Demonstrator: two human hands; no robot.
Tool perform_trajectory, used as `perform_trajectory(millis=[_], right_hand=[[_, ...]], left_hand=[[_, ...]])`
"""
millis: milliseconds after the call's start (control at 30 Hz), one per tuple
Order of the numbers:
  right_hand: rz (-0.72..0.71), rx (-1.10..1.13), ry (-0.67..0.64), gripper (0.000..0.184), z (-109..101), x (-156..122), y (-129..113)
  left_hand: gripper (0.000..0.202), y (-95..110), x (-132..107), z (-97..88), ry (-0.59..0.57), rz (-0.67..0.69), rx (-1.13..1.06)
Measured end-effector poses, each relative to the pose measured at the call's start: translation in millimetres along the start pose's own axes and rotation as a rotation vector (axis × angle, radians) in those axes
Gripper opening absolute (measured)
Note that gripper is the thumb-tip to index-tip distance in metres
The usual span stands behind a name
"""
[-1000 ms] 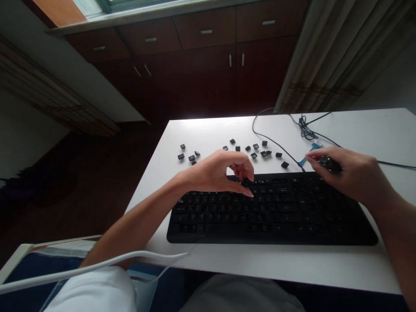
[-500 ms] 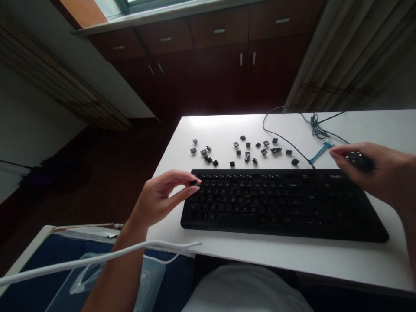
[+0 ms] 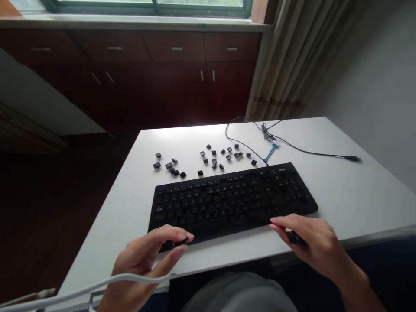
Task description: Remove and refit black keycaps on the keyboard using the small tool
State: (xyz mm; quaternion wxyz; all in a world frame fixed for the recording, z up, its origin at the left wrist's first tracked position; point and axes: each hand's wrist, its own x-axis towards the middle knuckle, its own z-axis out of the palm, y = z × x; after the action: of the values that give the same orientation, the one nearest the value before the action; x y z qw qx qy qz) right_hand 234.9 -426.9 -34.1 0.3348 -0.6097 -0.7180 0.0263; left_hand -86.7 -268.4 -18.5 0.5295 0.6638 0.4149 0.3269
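Note:
My left hand (image 3: 152, 255) pinches a small black keycap (image 3: 180, 241) between thumb and forefinger, over the front left corner of the black keyboard (image 3: 211, 227). My right hand (image 3: 308, 238) is by the keyboard's front edge, towards its right end, with thumb and forefinger pressed together. Tucked in its curled fingers is a dark, lumpy thing (image 3: 295, 238) that I cannot make out clearly. The keyboard lies slanted on the white table (image 3: 126, 203), and some of its key places look bare. Loose black keycaps (image 3: 169, 165) are scattered behind it.
Behind the keyboard lies a small blue tool (image 3: 271, 151) with a pale head. A thin black cable (image 3: 312, 151) loops and bunches at the back, its plug towards the right. A white cord (image 3: 107, 284) crosses in front of my left forearm. Wooden cabinets (image 3: 175, 86) stand beyond the table.
My view has swung to the right. The keyboard now lies slanted, and both hands have come to its front edge, the right from beyond its back right side. The keycap stays in my left hand.

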Motion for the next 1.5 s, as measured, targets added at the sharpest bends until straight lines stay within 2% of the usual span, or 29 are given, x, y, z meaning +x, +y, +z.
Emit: perform_trajectory(millis=[100,167,300,400,467,533,700,767,867,967,1133,1400,1500], right_hand=[[-0.005,0.086,-0.048,0.035,13.2,4.2,-13.9],[-0.004,0.096,-0.035,0.035,20.0,9.7,-23.2],[-0.018,0.164,0.068,0.045,35.0,18.1,-43.2],[-0.005,0.213,0.191,0.053,47.7,18.6,-53.3],[0.019,0.214,0.223,0.055,53.3,16.6,-55.8],[0.029,0.213,0.199,0.054,54.8,14.4,-55.7],[-0.066,0.244,0.117,0.048,50.2,14.1,-52.7],[-0.094,0.258,0.086,0.047,51.1,15.2,-52.7],[-0.111,0.302,0.055,0.048,55.5,15.7,-54.2],[-0.091,0.347,0.023,0.054,59.1,15.7,-55.4],[-0.072,0.37,0.002,0.058,61.7,19.3,-54.0],[-0.021,0.348,-0.002,0.053,62.7,24.4,-62.2],[-0.026,0.347,-0.008,0.054,63.2,23.8,-62.3]], left_hand=[[0.014,9.5,13.9,9.9,0.001,-0.086,0.011],[0.014,15.5,22.6,17.7,-0.095,-0.099,0.025],[0.018,22.6,28.8,36.0,-0.363,-0.026,0.066],[0.021,20.8,25.4,45.6,-0.409,-0.03,0.082],[0.022,17.5,22.6,47.5,-0.402,-0.053,0.075],[0.019,13.7,20.4,46.1,-0.423,-0.046,0.075],[0.015,5.5,15.3,41.4,-0.553,0.056,0.085],[0.016,2.8,11.7,42.4,-0.524,0.036,0.02],[0.017,-0.8,5.2,46.5,-0.416,0.008,-0.133],[0.016,-4.7,-1.5,52.4,-0.367,0.046,-0.238],[0.027,-13.7,-10.0,63.2,-0.231,0.066,-0.377],[0.029,-20.9,-9.8,57.2,-0.274,0.123,-0.358],[0.024,-19.5,-9.9,55.8,-0.309,0.094,-0.363]])
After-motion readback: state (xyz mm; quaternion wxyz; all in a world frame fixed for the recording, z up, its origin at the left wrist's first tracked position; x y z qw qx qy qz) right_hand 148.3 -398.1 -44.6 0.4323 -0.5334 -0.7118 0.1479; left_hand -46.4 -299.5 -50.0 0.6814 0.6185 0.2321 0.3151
